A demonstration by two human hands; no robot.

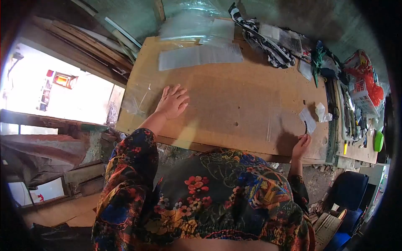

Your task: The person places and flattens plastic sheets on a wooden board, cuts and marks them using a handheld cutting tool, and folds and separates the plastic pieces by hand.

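Note:
My left hand (172, 101) lies flat with its fingers spread on the left part of the brown board (217, 92). Under and beside it there seems to be a clear plastic sheet (251, 113), faintly visible by its shiny edges. Near the board's right front edge, my right hand (301, 146) is closed on a thin, curved black tool (306, 127) that points upward. What kind of tool it is cannot be made out. Just beyond it lies a white slip of paper (307, 119), with a crumpled white piece (321, 113) beside that.
Clear plastic sheets (197, 57) are stacked along the far edge. Black-and-white cloth (268, 46) and plastic bags lie at the back right. A side surface on the right holds a white basket (365, 98), a tool tray (351, 117) and a green object (378, 141). A blue chair (350, 190) stands lower right.

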